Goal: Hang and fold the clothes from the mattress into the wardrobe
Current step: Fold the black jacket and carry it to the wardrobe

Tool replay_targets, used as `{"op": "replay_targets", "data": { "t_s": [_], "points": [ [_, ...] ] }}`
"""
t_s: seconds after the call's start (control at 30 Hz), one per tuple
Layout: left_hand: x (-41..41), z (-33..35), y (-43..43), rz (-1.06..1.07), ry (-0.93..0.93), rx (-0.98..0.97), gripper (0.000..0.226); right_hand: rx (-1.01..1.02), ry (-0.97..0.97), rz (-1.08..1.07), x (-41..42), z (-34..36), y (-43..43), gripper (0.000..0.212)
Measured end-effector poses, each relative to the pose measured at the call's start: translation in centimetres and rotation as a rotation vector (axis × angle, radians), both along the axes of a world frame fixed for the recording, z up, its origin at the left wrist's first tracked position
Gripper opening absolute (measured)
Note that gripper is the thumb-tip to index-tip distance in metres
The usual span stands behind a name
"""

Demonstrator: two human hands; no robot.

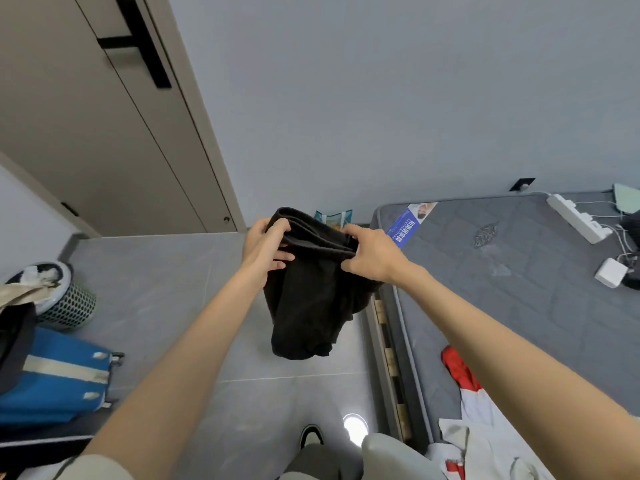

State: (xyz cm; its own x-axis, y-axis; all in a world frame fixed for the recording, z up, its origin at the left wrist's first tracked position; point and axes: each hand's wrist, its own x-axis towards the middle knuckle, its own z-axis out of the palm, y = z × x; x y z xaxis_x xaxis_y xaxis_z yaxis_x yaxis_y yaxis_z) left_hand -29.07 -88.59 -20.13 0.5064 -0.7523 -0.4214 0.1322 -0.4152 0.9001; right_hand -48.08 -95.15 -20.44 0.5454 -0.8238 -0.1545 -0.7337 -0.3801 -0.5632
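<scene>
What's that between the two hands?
A dark garment, its bunched top edge gripped by the left hand and right hand; the head view shows it.

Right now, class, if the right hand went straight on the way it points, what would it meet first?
The right hand points left and already grips the black garment, so cloth comes first; past it, probably the left hand, gripping the same edge. Depth is unclear from one view.
</scene>
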Motion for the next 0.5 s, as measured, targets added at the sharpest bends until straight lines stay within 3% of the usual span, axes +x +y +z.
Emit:
{"op": "replay_targets", "data": {
  "t_s": [0.23, 0.33, 0.5],
  "points": [
    [-2.4, -0.1, -5.0, -0.225, -0.216, 0.126, 0.033, 0.093, 0.171, 0.076, -4.4, 3.0, -5.0, 0.033],
    [-4.6, -0.4, -8.6, -0.3, -0.16, 0.114, 0.035, 0.046, 0.25, 0.042, -6.8, 2.9, -7.9, 0.035],
    [-9.3, 0.0, -16.3, -0.381, 0.001, 0.026, 0.021, -0.223, 0.306, -0.056, -11.2, 2.4, -14.0, 0.033]
  ]
}}
